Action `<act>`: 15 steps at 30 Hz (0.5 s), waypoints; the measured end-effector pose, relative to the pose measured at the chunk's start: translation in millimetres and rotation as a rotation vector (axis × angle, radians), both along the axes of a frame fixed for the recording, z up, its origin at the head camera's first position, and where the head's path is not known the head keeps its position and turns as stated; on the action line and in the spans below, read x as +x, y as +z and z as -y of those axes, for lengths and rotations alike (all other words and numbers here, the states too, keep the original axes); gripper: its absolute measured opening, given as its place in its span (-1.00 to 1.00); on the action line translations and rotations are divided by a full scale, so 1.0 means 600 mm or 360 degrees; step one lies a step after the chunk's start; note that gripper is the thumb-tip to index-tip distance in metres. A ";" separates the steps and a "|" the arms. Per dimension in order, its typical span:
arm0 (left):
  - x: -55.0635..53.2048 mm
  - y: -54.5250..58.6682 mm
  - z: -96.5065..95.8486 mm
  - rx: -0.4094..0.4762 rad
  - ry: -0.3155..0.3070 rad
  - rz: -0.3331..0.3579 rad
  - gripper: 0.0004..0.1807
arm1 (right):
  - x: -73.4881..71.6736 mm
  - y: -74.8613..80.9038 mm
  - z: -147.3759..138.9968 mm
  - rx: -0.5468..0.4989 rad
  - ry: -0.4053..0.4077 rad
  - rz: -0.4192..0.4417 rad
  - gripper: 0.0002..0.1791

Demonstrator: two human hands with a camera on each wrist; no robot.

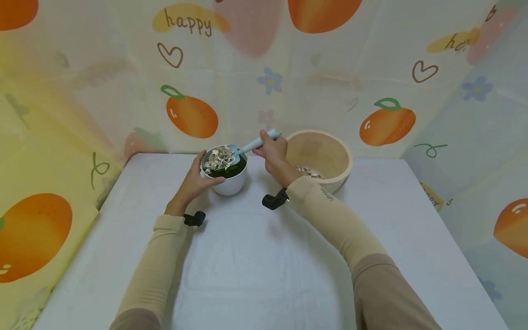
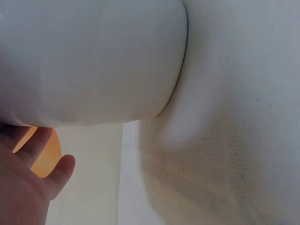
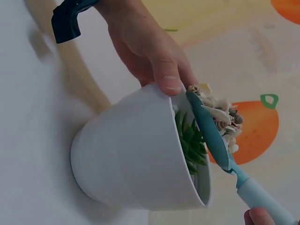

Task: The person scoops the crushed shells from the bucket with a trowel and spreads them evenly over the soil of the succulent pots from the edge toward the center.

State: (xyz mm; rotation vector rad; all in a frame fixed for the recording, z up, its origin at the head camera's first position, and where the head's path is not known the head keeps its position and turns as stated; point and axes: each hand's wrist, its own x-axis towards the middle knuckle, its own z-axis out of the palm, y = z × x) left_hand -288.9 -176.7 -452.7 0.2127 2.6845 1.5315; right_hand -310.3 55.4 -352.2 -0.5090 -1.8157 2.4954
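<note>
A white flowerpot (image 1: 229,187) stands on the table, with a green succulent (image 3: 190,143) inside it. My left hand (image 1: 197,181) grips the pot's rim from the left, thumb on the near side; in the left wrist view, some fingers lie along the pot's wall. My right hand (image 1: 274,153) holds the pale blue handle of a small garden trowel (image 3: 213,136). The trowel's blade is heaped with small seashells (image 3: 225,117) and lies across the pot's mouth, above the plant. Whether any shells lie inside the pot cannot be made out.
Right of the pot, below my right wrist, is a large pale wooden bowl (image 1: 344,158) with more shells (image 1: 309,172) at its bottom. A white cloth covers the table (image 1: 247,266). A fruit-printed curtain (image 1: 235,101) hangs close behind the pot and bowl.
</note>
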 end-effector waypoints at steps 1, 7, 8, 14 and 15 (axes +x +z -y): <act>0.000 -0.001 0.000 0.0003 0.0000 -0.0003 0.24 | 0.000 -0.001 0.001 0.0008 0.0003 0.0000 -0.75; -0.001 -0.005 0.000 0.0004 0.0014 -0.0041 0.22 | -0.001 -0.007 0.005 0.0051 0.0014 0.0019 -0.68; -0.001 -0.005 -0.001 0.0002 0.0019 -0.0039 0.22 | -0.001 -0.008 0.006 0.0062 0.0014 0.0022 -0.68; 0.002 -0.005 -0.004 0.0014 0.0045 -0.0006 0.22 | 0.001 -0.008 0.007 0.0193 0.0032 -0.0005 -0.64; 0.003 -0.005 -0.004 0.0015 0.0050 -0.0010 0.22 | 0.001 -0.008 0.008 0.0218 0.0035 -0.0014 -0.64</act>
